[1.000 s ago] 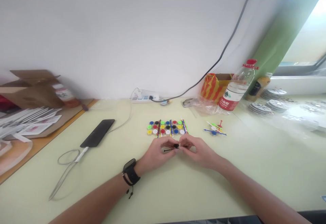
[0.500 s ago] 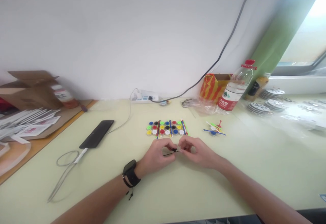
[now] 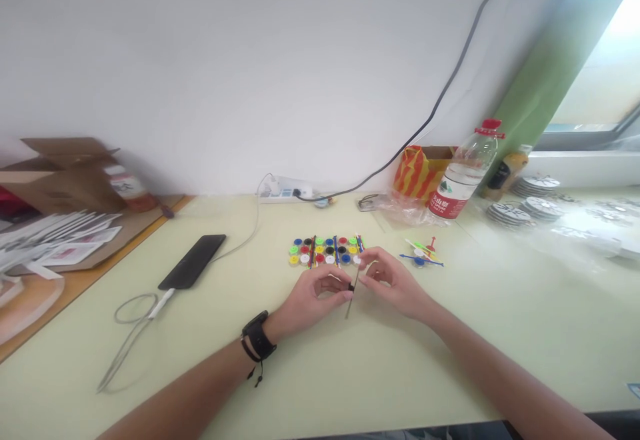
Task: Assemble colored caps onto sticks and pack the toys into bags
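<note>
My left hand and my right hand meet over the pale green table, both pinched on a thin black stick with a small black disc on it. The stick stands almost upright between the fingertips, its lower end pointing down at the table. Just behind the hands lies a grid of small coloured discs with coloured sticks laid across it. A black watch sits on my left wrist.
To the right of the grid lie a few loose coloured sticks and discs. A black phone on a white cable lies at the left. A water bottle, an orange striped bag, a power strip and stacked round pieces line the back.
The black stick has turned from lying nearly flat between my hands to standing almost upright. My right hand has moved up and slightly away, toward the grid.
</note>
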Demonstrator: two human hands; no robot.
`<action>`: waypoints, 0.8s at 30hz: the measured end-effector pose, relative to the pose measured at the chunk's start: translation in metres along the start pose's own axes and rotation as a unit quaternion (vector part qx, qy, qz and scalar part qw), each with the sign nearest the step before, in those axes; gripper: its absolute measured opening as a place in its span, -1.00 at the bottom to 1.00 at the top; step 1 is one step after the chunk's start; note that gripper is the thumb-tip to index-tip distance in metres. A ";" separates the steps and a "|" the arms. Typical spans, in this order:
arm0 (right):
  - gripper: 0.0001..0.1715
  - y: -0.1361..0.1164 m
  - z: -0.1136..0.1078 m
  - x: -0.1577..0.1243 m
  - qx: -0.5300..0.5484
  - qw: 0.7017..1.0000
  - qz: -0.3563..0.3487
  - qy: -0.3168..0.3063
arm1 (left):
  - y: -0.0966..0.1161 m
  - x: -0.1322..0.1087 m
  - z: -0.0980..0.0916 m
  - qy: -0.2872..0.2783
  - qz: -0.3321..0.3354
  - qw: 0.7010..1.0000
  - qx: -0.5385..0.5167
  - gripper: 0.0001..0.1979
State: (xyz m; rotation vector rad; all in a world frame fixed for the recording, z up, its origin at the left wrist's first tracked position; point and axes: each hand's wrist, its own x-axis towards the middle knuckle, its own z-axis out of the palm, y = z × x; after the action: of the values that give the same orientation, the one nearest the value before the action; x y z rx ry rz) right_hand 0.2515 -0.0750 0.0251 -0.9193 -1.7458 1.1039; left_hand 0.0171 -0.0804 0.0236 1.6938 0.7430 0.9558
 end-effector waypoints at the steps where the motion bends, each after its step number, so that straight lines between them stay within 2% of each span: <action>1: -0.67 0.001 -0.001 0.000 -0.015 1.000 -0.008 0.021 | -0.002 0.001 -0.001 0.011 -0.009 1.000 -0.008 -0.78; 3: -0.73 0.002 -0.003 0.000 -0.052 0.998 -0.028 0.037 | -0.006 0.002 -0.002 0.029 -0.029 0.999 -0.025 -0.75; 5: -0.75 0.003 -0.004 -0.002 -0.071 0.996 -0.041 0.020 | -0.009 0.003 -0.004 0.036 -0.047 0.997 -0.045 -0.74; 10: -0.42 -0.001 0.001 -0.007 -0.047 0.998 -0.024 -0.032 | -0.013 0.004 -0.007 0.026 -0.062 0.993 -0.097 -0.72; 11: -0.44 -0.002 0.001 -0.007 -0.038 0.999 -0.016 -0.031 | -0.013 0.004 -0.007 0.024 -0.063 0.992 -0.104 -0.72; 13: -0.62 -0.003 0.001 -0.007 -0.019 0.999 0.002 -0.044 | -0.013 0.004 -0.008 0.024 -0.065 0.992 -0.110 -0.72; 16: -0.30 -0.003 -0.003 -0.004 -0.001 0.994 0.028 -0.103 | -0.013 0.004 -0.008 0.033 -0.069 0.992 -0.106 -0.72; 17: -0.27 -0.004 -0.003 -0.004 -0.003 0.994 0.030 -0.110 | -0.013 0.005 -0.007 0.036 -0.068 0.992 -0.102 -0.73; 18: -0.30 -0.004 -0.003 -0.003 -0.007 0.994 0.027 -0.102 | -0.013 0.005 -0.007 0.037 -0.067 0.992 -0.100 -0.73; 21: -0.65 -0.005 0.001 -0.003 -0.002 0.998 0.013 -0.057 | -0.013 0.005 -0.007 0.034 -0.060 0.993 -0.098 -0.73; 23: -0.44 -0.005 0.004 -0.005 0.014 0.999 0.010 -0.044 | -0.014 0.005 -0.007 0.032 -0.057 0.993 -0.101 -0.73; 24: -0.40 -0.005 0.005 -0.006 0.016 0.999 0.009 -0.038 | -0.014 0.005 -0.007 0.032 -0.057 0.993 -0.102 -0.73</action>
State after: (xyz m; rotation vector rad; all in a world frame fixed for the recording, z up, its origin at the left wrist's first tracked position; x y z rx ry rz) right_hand 0.2486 -0.0832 0.0273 -0.8848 -1.7786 1.1894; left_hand 0.0127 -0.0689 0.0129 1.4341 0.7504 0.9756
